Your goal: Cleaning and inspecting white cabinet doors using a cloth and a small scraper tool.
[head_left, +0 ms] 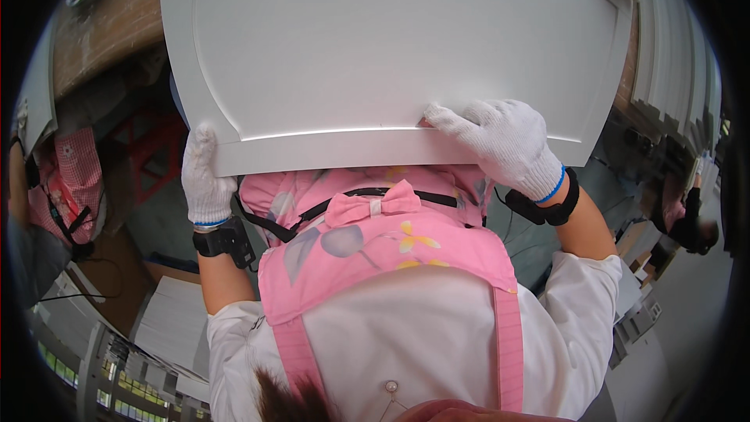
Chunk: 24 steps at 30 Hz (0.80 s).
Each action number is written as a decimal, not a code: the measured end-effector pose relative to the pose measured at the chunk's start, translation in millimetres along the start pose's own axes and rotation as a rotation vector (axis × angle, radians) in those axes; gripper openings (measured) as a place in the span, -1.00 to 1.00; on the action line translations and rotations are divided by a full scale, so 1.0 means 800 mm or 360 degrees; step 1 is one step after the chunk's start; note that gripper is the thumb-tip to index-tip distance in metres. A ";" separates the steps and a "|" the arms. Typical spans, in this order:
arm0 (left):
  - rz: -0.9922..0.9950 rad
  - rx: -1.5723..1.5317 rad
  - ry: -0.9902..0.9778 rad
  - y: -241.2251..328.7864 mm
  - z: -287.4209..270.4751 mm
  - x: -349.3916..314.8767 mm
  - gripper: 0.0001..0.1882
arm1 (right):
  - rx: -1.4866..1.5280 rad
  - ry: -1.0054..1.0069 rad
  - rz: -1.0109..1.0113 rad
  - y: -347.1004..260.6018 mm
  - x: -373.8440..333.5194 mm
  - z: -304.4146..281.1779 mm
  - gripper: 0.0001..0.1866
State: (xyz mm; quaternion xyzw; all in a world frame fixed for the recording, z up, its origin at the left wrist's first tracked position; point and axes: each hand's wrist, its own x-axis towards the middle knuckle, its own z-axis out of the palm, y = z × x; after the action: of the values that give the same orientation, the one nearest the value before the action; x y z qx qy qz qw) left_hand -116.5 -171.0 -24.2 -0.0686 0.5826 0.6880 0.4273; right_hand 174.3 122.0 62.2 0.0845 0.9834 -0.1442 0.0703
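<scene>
A large white panel [406, 47], like a cabinet door with a raised frame and a recessed middle, lies before me with its near edge close to my waist. My left hand [205, 176], in a white knit glove, grips the panel's near left corner; its fingers are partly hidden at the edge. On the near right, my right hand [504, 141], gloved too, rests over the frame. Its fingertips are pressed together on a small reddish-brown piece [424, 122] at the inner groove. Most of that piece is covered, and its kind is unclear.
A brown worktop [109, 27] runs at the far left. Stacked white panels [672, 55] stand on the right, and a red stool [148, 148] is below the bench on the left. Other people are nearby: one in a pink checked apron [74, 180], another in dark clothing [687, 219].
</scene>
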 end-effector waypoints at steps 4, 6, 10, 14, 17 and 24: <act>0.0003 -0.0014 -0.0038 0.001 0.001 0.004 -0.65 | -0.0048 -0.0023 0.0009 -0.001 0.003 0.004 -0.51; -0.0001 0.0012 0.0000 0.003 0.006 0.000 -0.64 | -0.0002 0.0019 -0.0005 -0.001 0.002 0.010 -0.51; 0.0048 0.0033 -0.0039 0.002 0.000 0.000 -0.63 | 0.0048 0.0020 0.0094 -0.016 0.003 0.010 -0.49; 0.0029 0.0003 -0.0112 0.003 0.009 0.005 -0.61 | 0.0013 -0.0025 0.0126 -0.038 0.022 0.014 -0.57; 0.0025 -0.0021 -0.0048 0.001 0.007 0.003 -0.61 | 0.0515 0.0180 0.0230 -0.024 0.021 0.004 -0.58; 0.0008 -0.0125 -0.0062 0.014 -0.001 -0.006 -0.64 | 0.0423 0.0157 0.0350 0.004 -0.020 -0.013 -0.54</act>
State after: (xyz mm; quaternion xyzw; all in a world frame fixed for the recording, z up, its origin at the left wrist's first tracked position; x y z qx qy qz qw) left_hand -121.4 -173.8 -13.0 -0.0705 0.5469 0.7127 0.4337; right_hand 189.2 125.6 73.8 0.2072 0.9428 -0.2601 0.0256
